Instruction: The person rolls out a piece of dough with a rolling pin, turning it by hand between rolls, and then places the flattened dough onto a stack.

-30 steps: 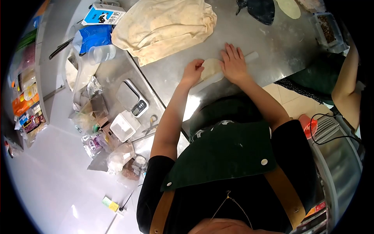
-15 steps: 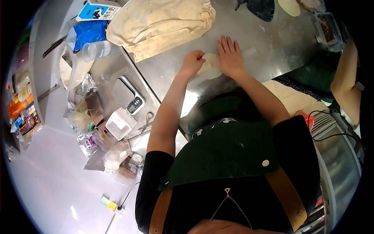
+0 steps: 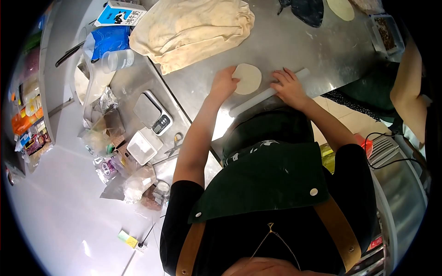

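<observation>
A flat round of dough [image 3: 249, 79] lies on the steel table, its left edge pinched between the thumb and fingers of my left hand [image 3: 224, 84]. Just below and to the right of it, a pale rolling pin [image 3: 252, 102] lies slantwise near the table's front edge, apart from the dough. My right hand [image 3: 291, 89] rests over the pin's right part, with fingers bent across it.
Behind my hands lies a large cream cloth [image 3: 193, 34]. To the left are a digital scale [image 3: 153, 112], a white tub [image 3: 142, 146], scissors [image 3: 174, 145] and a milk carton [image 3: 120, 14]. Another dough round [image 3: 341, 9] lies at the back right, near another person's arm [image 3: 407, 94].
My right hand and the rolling pin have moved back toward my body and off the dough. The dough round now shows whole, and my left hand still holds its edge.
</observation>
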Tool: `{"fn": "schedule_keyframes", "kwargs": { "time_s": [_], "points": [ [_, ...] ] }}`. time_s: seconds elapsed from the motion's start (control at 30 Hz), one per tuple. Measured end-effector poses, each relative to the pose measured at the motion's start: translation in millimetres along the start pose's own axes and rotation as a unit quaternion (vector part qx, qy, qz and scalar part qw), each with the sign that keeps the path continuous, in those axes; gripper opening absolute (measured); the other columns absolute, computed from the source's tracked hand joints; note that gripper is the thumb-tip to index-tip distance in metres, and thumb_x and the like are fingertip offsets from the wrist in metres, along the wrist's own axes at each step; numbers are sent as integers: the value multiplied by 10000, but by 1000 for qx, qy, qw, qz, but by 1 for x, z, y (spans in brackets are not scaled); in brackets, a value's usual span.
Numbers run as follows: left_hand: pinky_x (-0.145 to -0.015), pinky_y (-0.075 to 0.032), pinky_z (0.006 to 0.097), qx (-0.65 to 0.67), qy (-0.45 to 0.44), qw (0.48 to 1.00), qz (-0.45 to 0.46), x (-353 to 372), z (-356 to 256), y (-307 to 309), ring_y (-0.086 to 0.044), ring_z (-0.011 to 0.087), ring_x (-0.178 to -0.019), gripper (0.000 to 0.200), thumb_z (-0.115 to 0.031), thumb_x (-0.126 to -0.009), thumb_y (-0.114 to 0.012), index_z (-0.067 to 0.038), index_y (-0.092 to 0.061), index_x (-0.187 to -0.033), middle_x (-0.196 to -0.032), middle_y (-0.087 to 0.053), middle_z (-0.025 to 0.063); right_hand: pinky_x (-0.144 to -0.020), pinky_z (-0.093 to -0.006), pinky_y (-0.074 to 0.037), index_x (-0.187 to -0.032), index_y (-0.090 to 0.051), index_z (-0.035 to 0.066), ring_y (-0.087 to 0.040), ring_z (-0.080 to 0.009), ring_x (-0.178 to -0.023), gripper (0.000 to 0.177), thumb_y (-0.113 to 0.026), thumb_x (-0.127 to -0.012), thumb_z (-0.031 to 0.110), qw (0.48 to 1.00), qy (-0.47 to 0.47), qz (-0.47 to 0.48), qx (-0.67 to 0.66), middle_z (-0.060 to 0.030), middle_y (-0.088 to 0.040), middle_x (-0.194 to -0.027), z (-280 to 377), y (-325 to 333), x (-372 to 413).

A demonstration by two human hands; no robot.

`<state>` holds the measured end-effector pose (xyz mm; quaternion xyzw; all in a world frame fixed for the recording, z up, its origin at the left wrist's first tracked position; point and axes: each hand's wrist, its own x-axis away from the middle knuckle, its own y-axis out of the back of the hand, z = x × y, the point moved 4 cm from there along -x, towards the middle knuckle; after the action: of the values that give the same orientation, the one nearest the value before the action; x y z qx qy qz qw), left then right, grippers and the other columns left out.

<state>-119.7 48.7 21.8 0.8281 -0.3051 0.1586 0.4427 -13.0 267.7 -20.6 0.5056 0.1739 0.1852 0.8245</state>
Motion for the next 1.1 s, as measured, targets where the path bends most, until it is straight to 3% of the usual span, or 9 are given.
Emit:
{"fn": "schedule_keyframes", "kwargs": {
  "time_s": [0.07,0.3,0.4,0.5,0.57,0.67,0.87,0.97,1.1],
  "points": [
    [-860,-501,454,-59,20,998,16,-7,24,-13,-627,396,-1002,329,-80,-827,-663,-40,-633,-1153,-1064,-673,208,-1126,-500,-317,-1033,-645,84,-481,-301,-1257,405,-796,-675,196,1000,-1,7,-6,-128,-549,-1282,-1,6,-9],
    [-861,-502,437,0,-2,1000,-18,-12,42,-17,-627,386,-1025,328,-77,-825,-665,-34,-639,-1149,-1104,-668,201,-1130,-504,-304,-1075,-628,57,-474,-317,-1261,381,-715,-801,307,1000,-10,-14,2,-151,-547,-1289,-1,15,-60],
    [-863,-506,418,59,5,998,-22,-16,43,-16,-638,369,-1012,295,-70,-830,-659,-26,-652,-1123,-1104,-672,193,-1135,-513,-285,-1161,-596,43,-432,-329,-1317,411,-632,-873,334,983,-131,-96,80,-159,-505,-1370,2,2,-83],
    [-845,-516,380,116,-4,992,-40,-16,49,-19,-661,312,-968,275,-61,-839,-652,-7,-657,-1108,-1061,-689,178,-1140,-528,-263,-1267,-547,31,-382,-337,-1367,454,-579,-892,285,973,-195,-83,89,-155,-441,-1456,8,-15,-69],
    [-816,-528,335,154,-13,987,-41,-22,46,-17,-680,241,-925,276,-55,-848,-645,16,-649,-1115,-1011,-705,159,-1143,-535,-253,-1316,-525,38,-372,-336,-1377,484,-561,-888,263,977,-173,-93,86,-153,-415,-1484,10,-16,-56],
    [-834,-520,371,208,-21,977,-40,-33,50,-23,-677,291,-931,248,-50,-841,-651,-12,-676,-1085,-1005,-709,159,-1144,-540,-248,-1347,-514,42,-368,-337,-1384,510,-549,-883,251,974,-189,-60,106,-158,-396,-1503,8,-9,-83],
    [-837,-519,401,69,-20,997,-19,-35,25,-6,-671,336,-940,234,-73,-817,-658,-20,-697,-1042,-1002,-706,171,-1151,-545,-233,-1364,-497,33,-357,-348,-1392,527,-535,-888,255,974,-186,-82,95,-175,-382,-1511,9,-21,-66],
    [-792,-517,376,47,-82,995,-44,-40,33,-14,-667,314,-860,264,-110,-804,-682,-24,-689,-1054,-944,-704,143,-1147,-546,-240,-1365,-497,39,-360,-349,-1391,531,-539,-884,259,970,-201,-75,110,-176,-391,-1505,7,-19,-87],
    [-827,-516,414,-16,-51,998,-28,-39,27,-12,-648,347,-941,250,-100,-802,-681,-53,-692,-1047,-1015,-682,139,-1127,-541,-282,-1307,-551,41,-397,-343,-1362,497,-565,-863,265,966,-198,-119,114,-166,-431,-1474,4,-19,-102]
  ]
}}
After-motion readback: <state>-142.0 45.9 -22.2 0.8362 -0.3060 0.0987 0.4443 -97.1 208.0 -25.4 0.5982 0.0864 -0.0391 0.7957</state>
